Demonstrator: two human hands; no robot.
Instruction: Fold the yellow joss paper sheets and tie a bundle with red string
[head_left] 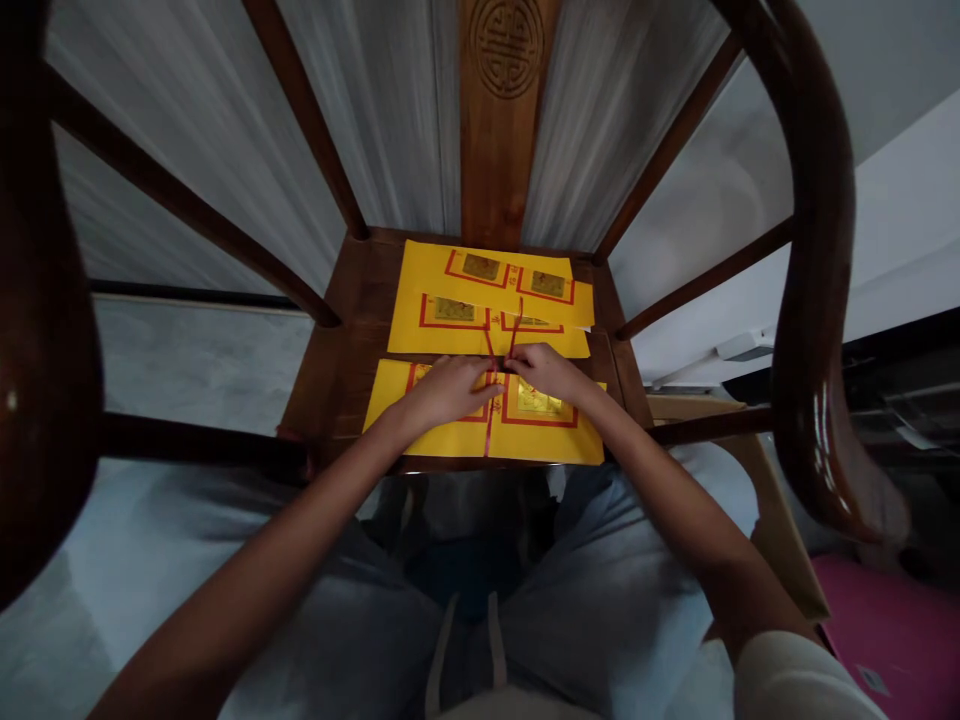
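Yellow paper sheets with red borders and gold squares lie in stacks on a dark wooden chair seat (337, 350). The near stack (442, 435) sits at the seat's front edge; a far stack (420, 320) lies behind it, topped by a skewed sheet (431, 265). My left hand (442, 392) rests on the near stack with fingers curled and pinched at a thin red string (489, 415) that runs across it. My right hand (546, 372) pinches the same string where its ends (516, 325) rise over the far stack.
The chair's carved back splat (499, 120) and curved armrests (817, 300) frame the seat. My knees in light trousers sit below the seat. A pink surface (892, 630) and a cardboard piece (780, 540) lie at the lower right.
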